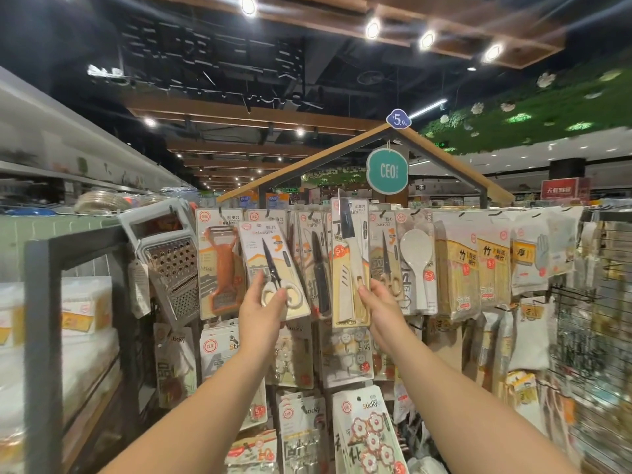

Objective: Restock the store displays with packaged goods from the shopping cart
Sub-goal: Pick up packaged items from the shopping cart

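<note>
My left hand (261, 311) holds a packaged pair of scissors (270, 265) by its lower end, tilted up in front of the top row of hooks. My right hand (378, 302) grips the bottom of a packaged knife set (350, 258), held upright against the same row. Behind them hang a peeler pack (219, 261), a knife pack (316, 261), another scissors pack (388, 254) and a white rice paddle (415, 261). The shopping cart is not in view.
A metal grater (171, 265) hangs at the left end of the display. Bamboo stick packs (458, 268) and glove packs (533, 254) hang to the right. Sticky hook packs (369, 436) fill the lower rows. A dark metal shelf frame (42, 336) stands at left, a wire rack (591, 354) at right.
</note>
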A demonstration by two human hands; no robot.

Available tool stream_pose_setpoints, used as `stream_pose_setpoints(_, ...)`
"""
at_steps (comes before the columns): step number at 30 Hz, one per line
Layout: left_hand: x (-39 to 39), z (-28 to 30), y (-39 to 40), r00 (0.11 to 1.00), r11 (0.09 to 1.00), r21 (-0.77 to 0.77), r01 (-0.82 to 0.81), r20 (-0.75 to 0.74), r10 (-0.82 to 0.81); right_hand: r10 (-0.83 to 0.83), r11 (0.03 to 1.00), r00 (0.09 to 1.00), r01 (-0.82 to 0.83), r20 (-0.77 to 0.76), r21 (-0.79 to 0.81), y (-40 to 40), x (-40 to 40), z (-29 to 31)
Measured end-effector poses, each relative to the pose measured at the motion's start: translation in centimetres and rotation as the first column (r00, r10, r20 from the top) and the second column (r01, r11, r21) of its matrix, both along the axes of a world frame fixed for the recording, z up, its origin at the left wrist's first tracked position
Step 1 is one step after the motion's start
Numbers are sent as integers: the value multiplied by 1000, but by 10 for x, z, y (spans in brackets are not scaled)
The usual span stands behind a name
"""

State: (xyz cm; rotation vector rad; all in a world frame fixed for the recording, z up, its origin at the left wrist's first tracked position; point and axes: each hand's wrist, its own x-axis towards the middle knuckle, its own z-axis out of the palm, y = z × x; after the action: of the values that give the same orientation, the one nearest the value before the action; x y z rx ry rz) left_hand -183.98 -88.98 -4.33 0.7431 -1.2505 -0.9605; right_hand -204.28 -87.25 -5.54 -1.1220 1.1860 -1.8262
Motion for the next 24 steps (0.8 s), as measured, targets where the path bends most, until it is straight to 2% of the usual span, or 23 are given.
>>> stream_pose_setpoints(6, -7, 11, -4, 999, 999, -32, -21, 42, 22, 128, 992, 989, -127, 79, -16, -4, 10, -9)
stream_pose_setpoints(13, -23, 20, 0, 997, 999, -34, -11, 72, 14, 170, 985, 974, -168, -149, 29, 2, 42, -16)
stream_pose_setpoints(18, -29, 12, 3, 999, 999, 51, 16, -38, -14, 145, 989, 981, -147, -126, -8, 7, 44, -19)
stream_pose_setpoints(24, -32, 8, 7, 992, 996, 28, 87, 88, -89, 174, 985, 977, -172, -123, 28, 15, 33, -22)
